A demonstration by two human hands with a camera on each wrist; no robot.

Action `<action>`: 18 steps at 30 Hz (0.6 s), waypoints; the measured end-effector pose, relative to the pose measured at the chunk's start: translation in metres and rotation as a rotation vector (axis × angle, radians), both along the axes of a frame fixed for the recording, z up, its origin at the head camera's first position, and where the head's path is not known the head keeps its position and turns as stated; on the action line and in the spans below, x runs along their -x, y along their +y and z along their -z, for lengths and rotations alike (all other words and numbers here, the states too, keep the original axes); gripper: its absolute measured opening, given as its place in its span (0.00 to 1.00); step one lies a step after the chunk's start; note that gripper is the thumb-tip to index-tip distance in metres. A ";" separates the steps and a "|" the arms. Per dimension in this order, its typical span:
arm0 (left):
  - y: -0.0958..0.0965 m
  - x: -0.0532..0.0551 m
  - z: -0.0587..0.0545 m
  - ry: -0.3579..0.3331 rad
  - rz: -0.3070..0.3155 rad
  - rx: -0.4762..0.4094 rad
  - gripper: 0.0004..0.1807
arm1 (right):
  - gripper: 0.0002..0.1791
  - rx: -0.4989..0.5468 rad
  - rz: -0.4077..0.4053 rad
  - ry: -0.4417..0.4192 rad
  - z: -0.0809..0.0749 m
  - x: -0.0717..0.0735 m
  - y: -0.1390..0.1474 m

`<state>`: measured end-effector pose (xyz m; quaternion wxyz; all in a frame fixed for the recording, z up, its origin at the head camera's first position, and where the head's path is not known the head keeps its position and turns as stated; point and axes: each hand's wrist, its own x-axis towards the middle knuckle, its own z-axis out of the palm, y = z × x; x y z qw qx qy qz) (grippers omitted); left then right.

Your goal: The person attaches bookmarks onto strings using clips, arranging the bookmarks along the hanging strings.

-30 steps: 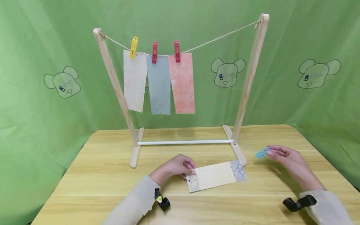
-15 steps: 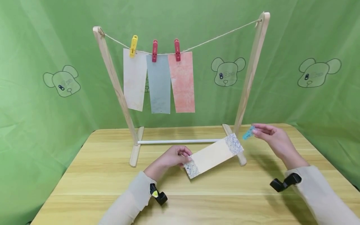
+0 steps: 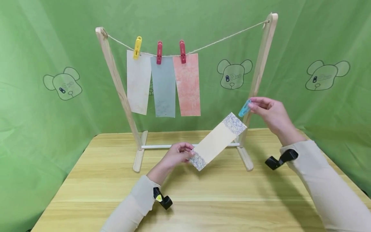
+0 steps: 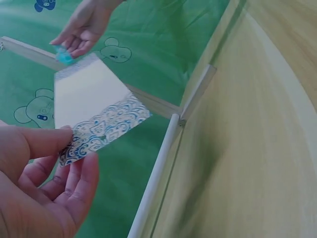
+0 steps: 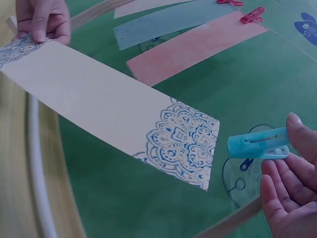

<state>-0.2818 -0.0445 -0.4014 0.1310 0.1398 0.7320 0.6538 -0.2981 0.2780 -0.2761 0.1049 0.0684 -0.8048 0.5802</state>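
Note:
A cream paper card (image 3: 215, 141) with blue lace-like patterns at both ends is tilted in the air, its far end raised to the right. My left hand (image 3: 178, 154) pinches its lower left corner between thumb and fingers. In my right hand (image 3: 272, 116), thumb and fingertips hold a light blue clothespin (image 3: 244, 108), just beyond the card's raised end. The right wrist view shows a small gap between the clothespin (image 5: 257, 143) and the card (image 5: 114, 99). Above, white (image 3: 138, 83), grey-blue (image 3: 164, 90) and pink (image 3: 188, 87) paper strips hang from a string (image 3: 226, 38).
One yellow clothespin (image 3: 137, 48) and two red ones, such as the right one (image 3: 182, 51), clip the strips to the string. Wooden posts (image 3: 262, 64) and a white crossbar (image 3: 156, 147) form the rack on the wooden table (image 3: 95, 180). A green curtain (image 3: 185, 19) hangs behind.
The card has risen from near the tabletop, its right end tilting upward. My right hand has moved up and left with the clothespin, closer to the card's raised end.

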 end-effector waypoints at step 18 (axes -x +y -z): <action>0.009 0.011 -0.027 -0.014 -0.224 -0.298 0.11 | 0.17 0.103 -0.127 0.105 -0.092 0.011 -0.051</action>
